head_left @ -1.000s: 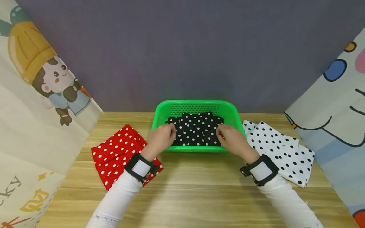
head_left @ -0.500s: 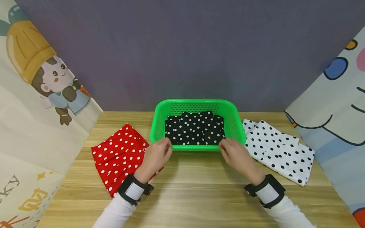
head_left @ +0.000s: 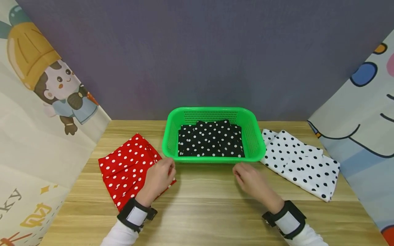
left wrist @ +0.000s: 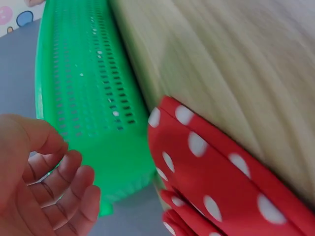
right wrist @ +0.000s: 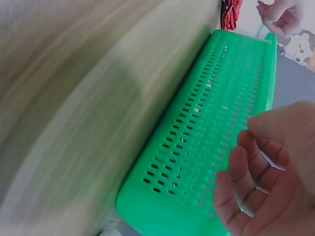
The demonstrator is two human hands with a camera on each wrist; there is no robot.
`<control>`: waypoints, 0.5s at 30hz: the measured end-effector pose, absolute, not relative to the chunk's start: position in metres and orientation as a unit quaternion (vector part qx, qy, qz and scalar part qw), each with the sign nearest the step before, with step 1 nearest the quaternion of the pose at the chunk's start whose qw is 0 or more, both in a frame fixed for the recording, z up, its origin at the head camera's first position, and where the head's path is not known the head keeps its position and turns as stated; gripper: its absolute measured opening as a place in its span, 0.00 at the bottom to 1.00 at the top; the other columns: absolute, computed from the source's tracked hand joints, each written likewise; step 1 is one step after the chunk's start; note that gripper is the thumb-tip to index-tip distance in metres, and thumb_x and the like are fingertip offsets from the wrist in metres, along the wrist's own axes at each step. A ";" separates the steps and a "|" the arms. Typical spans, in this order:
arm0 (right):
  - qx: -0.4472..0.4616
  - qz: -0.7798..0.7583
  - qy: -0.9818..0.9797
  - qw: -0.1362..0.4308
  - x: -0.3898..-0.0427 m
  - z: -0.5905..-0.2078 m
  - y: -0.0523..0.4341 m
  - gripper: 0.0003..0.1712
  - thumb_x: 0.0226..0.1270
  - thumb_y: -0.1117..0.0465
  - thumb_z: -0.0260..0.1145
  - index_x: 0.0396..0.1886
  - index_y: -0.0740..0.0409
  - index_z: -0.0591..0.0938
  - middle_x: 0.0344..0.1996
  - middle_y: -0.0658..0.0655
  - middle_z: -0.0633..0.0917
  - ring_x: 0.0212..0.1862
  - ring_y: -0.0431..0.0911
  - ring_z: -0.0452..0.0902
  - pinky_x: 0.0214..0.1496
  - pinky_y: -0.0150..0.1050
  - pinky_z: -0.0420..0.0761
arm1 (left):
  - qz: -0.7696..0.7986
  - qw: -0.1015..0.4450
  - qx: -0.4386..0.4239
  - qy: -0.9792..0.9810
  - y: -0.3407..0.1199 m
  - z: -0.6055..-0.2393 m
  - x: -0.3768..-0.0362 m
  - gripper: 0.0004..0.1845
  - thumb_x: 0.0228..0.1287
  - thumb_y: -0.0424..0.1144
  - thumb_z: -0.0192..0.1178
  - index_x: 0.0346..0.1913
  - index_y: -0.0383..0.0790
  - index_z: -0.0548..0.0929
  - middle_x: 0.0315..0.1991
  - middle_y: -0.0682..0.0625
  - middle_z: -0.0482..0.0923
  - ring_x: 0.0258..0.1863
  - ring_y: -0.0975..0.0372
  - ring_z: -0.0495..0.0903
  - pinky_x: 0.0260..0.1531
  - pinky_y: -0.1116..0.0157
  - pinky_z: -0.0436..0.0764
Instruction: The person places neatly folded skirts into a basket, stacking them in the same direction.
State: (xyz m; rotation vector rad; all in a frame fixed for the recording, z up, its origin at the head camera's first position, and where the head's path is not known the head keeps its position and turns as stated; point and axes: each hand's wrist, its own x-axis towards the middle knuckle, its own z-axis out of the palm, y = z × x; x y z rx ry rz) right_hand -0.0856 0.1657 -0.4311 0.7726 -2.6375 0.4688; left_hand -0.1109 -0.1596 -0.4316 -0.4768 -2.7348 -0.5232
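Resting inside the green basket (head_left: 167,136) at the back edge of the wooden table (head_left: 209,208) is the folded black dotted cloth (head_left: 211,140). Both hands are empty with loose fingers: the left hand (head_left: 157,181) lies over the red dotted cloth (head_left: 124,167), the right hand (head_left: 250,179) hovers nearby. I think the red cloth is next, and it needs a soft pinch at its near edge.

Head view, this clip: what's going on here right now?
A person sits at a wooden table. A folded black dotted cloth lies in the green basket. Both hands are empty and clear of the basket: the left hand hovers over the red dotted cloth, the right hand over bare wood. A white dotted cloth lies right of the basket.
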 end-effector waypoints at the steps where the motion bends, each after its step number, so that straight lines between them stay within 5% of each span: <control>1: 0.272 0.164 -0.932 0.173 -0.085 -0.433 0.165 0.10 0.49 0.69 0.67 0.28 0.54 0.76 0.25 0.46 0.74 0.29 0.38 0.70 0.28 0.33 0.75 | -0.179 0.157 -0.164 -0.957 -0.162 -0.433 -0.111 0.04 0.52 0.35 0.60 0.27 0.46 0.76 0.20 0.57 0.71 0.18 0.68 0.66 0.14 0.74 0.67; 15: 0.284 0.163 -0.936 0.126 -0.075 -0.446 0.152 0.14 0.54 0.60 0.68 0.42 0.54 0.81 0.36 0.49 0.81 0.39 0.42 0.78 0.39 0.36 0.80 | -0.101 0.127 -0.175 -0.971 -0.213 -0.437 -0.122 0.17 0.49 0.35 0.67 0.43 0.34 0.79 0.37 0.43 0.77 0.35 0.54 0.77 0.34 0.58 0.81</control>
